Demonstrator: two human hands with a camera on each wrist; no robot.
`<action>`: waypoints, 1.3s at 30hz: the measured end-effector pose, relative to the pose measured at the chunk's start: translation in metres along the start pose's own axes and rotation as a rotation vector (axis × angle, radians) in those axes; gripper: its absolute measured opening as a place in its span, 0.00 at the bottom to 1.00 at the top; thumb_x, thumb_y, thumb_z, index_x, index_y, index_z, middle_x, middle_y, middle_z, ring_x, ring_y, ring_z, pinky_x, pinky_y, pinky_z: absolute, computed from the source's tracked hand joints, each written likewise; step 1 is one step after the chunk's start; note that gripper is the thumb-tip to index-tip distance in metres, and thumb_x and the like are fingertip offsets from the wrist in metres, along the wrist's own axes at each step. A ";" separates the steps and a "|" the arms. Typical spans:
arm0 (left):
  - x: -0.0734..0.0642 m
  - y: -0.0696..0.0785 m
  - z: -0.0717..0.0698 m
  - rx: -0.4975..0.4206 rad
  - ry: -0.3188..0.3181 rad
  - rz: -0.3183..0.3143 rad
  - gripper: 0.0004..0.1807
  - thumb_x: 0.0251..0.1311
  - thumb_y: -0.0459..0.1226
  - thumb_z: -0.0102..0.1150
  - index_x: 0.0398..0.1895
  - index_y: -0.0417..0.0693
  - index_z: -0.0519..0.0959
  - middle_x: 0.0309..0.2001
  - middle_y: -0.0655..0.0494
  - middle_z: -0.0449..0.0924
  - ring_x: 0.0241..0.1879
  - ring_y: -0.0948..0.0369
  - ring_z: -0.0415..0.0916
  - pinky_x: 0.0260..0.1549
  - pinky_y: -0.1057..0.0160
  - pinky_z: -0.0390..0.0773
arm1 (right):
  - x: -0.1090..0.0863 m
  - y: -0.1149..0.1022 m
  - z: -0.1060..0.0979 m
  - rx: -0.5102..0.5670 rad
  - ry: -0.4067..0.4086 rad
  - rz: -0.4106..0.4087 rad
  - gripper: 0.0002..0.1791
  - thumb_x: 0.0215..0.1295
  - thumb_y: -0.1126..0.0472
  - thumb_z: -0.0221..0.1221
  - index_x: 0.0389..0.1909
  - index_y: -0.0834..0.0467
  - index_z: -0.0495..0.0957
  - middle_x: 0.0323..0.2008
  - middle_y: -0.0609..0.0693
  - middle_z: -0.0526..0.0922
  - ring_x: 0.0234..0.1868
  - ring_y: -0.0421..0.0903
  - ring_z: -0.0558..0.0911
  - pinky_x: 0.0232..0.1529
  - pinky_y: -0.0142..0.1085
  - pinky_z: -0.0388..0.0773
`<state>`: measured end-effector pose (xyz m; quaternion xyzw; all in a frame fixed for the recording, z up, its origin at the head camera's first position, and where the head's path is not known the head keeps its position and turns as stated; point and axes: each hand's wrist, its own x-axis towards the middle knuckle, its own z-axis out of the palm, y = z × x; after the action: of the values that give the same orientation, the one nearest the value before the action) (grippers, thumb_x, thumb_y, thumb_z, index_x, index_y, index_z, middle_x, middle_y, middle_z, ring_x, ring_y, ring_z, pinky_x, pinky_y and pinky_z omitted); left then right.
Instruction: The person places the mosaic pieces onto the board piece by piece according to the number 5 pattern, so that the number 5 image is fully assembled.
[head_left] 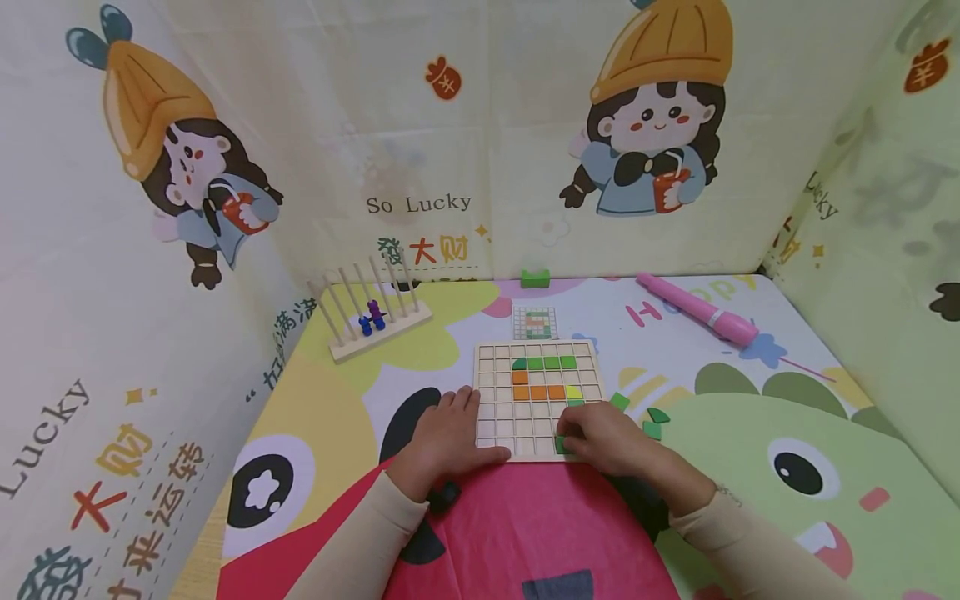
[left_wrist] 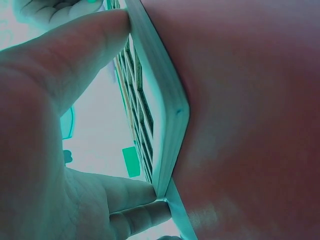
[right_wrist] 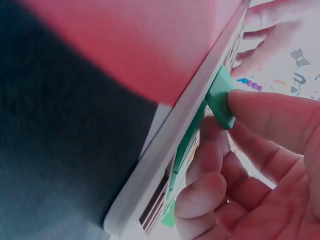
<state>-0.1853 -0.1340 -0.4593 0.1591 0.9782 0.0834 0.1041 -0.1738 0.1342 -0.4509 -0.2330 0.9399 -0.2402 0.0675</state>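
A wooden grid board point(head_left: 495, 425) lies in front of me, with green tiles point(head_left: 552, 363), orange tiles point(head_left: 537, 392) and a yellow tile point(head_left: 573, 392) in its cells. My left hand point(head_left: 442, 433) rests at the board's near left corner, the thumb point(left_wrist: 95, 45) on the near edge and straight fingers point(left_wrist: 130, 195) along the left side. Over the near right part, my right hand point(head_left: 607, 437) pinches a dark green tile point(right_wrist: 220, 100) between thumb and finger, tilted against the board. Beneath it, another green piece point(right_wrist: 190, 137) lies in the grid.
Loose green pieces point(head_left: 652, 430) lie right of the board. Behind it is a small pattern card point(head_left: 535, 322), then a green block point(head_left: 536, 279). A peg rack point(head_left: 382, 332) with beads stands back left; a pink pen-like stick point(head_left: 697, 310) lies back right.
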 end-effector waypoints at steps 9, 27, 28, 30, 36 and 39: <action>0.000 0.000 0.001 -0.003 0.000 -0.004 0.63 0.47 0.71 0.69 0.78 0.42 0.61 0.74 0.45 0.66 0.70 0.47 0.66 0.63 0.45 0.77 | 0.001 -0.008 0.006 -0.052 0.021 0.078 0.03 0.61 0.62 0.71 0.32 0.51 0.86 0.29 0.42 0.78 0.32 0.39 0.74 0.36 0.38 0.77; 0.000 -0.002 0.001 -0.005 0.001 0.006 0.62 0.48 0.72 0.67 0.78 0.42 0.61 0.74 0.45 0.66 0.69 0.47 0.66 0.63 0.44 0.75 | -0.020 0.025 -0.027 0.036 0.001 0.116 0.08 0.63 0.61 0.68 0.42 0.56 0.84 0.28 0.42 0.78 0.30 0.40 0.75 0.32 0.35 0.74; 0.000 -0.002 0.001 -0.003 0.000 0.006 0.62 0.48 0.72 0.67 0.78 0.42 0.61 0.74 0.45 0.66 0.70 0.47 0.66 0.63 0.44 0.75 | -0.023 0.029 -0.030 0.031 0.000 0.138 0.09 0.63 0.61 0.68 0.43 0.57 0.84 0.28 0.43 0.78 0.30 0.40 0.74 0.31 0.35 0.74; 0.000 -0.002 0.001 0.003 -0.004 0.004 0.62 0.49 0.72 0.66 0.79 0.43 0.61 0.74 0.46 0.66 0.70 0.47 0.66 0.64 0.44 0.75 | -0.029 0.036 -0.035 0.005 -0.004 0.175 0.11 0.62 0.60 0.68 0.45 0.58 0.85 0.29 0.44 0.79 0.30 0.41 0.74 0.30 0.36 0.74; -0.001 -0.002 -0.002 0.005 -0.004 0.003 0.62 0.49 0.72 0.66 0.79 0.42 0.61 0.74 0.45 0.66 0.70 0.47 0.66 0.63 0.44 0.76 | -0.041 0.055 -0.045 -0.086 -0.025 0.248 0.17 0.60 0.58 0.71 0.48 0.60 0.85 0.30 0.47 0.82 0.30 0.44 0.75 0.31 0.39 0.76; -0.001 -0.001 -0.003 0.003 -0.002 0.005 0.61 0.49 0.71 0.66 0.78 0.42 0.61 0.74 0.46 0.66 0.70 0.47 0.66 0.63 0.44 0.76 | -0.046 0.063 -0.046 -0.117 -0.025 0.262 0.15 0.59 0.58 0.71 0.46 0.60 0.86 0.29 0.47 0.83 0.30 0.43 0.75 0.31 0.39 0.75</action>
<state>-0.1852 -0.1359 -0.4568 0.1616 0.9779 0.0818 0.1045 -0.1702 0.2239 -0.4400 -0.1147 0.9738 -0.1711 0.0964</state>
